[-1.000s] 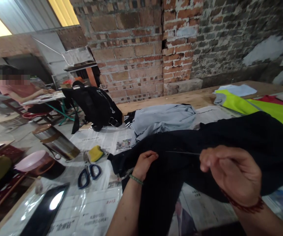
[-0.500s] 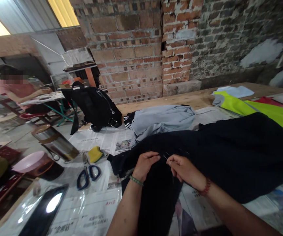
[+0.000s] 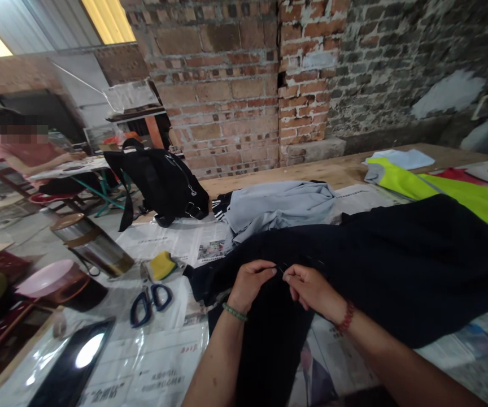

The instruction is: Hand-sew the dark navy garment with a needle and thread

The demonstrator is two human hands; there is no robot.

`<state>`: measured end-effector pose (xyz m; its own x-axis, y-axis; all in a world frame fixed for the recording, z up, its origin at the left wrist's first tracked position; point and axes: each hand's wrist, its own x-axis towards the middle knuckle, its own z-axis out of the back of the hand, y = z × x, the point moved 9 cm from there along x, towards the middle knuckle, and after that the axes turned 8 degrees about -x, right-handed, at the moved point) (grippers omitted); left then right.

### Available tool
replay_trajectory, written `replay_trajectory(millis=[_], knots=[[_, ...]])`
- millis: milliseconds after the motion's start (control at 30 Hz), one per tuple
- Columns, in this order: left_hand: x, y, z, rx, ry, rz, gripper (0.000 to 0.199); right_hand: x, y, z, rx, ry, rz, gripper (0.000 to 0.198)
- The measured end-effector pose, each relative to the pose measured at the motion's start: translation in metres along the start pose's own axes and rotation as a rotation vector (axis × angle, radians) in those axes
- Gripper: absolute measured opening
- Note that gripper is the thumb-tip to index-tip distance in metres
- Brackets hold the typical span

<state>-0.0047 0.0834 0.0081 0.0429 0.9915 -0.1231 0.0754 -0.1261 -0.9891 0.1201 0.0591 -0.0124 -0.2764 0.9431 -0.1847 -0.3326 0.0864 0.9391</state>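
Observation:
My left hand (image 3: 250, 281) is closed in a pinch, thumb against forefinger, on the dark navy garment (image 3: 405, 265). Just to its right, my right hand (image 3: 309, 287) pinches a thin, shiny sewing needle (image 3: 282, 270) that points toward the left fingertips. The two hands are close together but apart. Dark cloth spreads beneath both and hangs toward me between my forearms. A few short pale stitches or pins show on it beyond the right hand. Any thread is too fine to make out.
Blue-handled scissors (image 3: 151, 302), a yellow sponge (image 3: 162, 265), a steel flask (image 3: 94, 246), a dark tub with a pink lid (image 3: 51, 280) and a phone (image 3: 74, 364) lie left. Behind are a black backpack (image 3: 159, 183), grey clothing (image 3: 284, 203) and a neon vest (image 3: 434, 189). A person sits far left.
My right hand has moved slightly left, bringing the needle nearer to the left fingertips. The left hand stays almost in place. The view has shifted a little.

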Motion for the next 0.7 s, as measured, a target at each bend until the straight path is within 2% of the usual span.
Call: replay_trajectory(millis=[233,300,367,467,567,633,667,700], knots=[[0.0,0.004,-0.011,0.099,0.102,-0.022,0.009,0.01,-0.001,-0.002,-0.053,-0.049,0.015,0.012],[0.0,0.004,-0.012,0.094,0.102,-0.044,0.008,0.008,0.003,-0.001,-0.103,-0.072,0.036,0.008],[0.001,0.003,-0.01,0.075,0.076,-0.065,0.009,0.001,0.01,0.003,-0.204,-0.069,0.072,0.015],[0.002,0.003,-0.005,0.05,0.027,-0.076,0.01,-0.014,0.037,0.024,-0.465,-0.125,0.21,0.024],[0.002,0.001,-0.003,0.059,-0.001,-0.104,0.01,-0.022,0.076,0.066,-0.668,-0.384,0.379,0.024],[0.001,-0.004,-0.003,0.084,-0.001,-0.152,0.01,-0.015,0.093,0.087,-0.65,-0.512,0.46,0.024],[0.001,-0.007,-0.004,0.098,0.001,-0.18,0.01,-0.006,0.096,0.091,-0.606,-0.507,0.473,0.024],[0.0,-0.01,-0.004,0.115,0.003,-0.207,0.01,0.009,0.092,0.089,-0.555,-0.439,0.454,0.023]])
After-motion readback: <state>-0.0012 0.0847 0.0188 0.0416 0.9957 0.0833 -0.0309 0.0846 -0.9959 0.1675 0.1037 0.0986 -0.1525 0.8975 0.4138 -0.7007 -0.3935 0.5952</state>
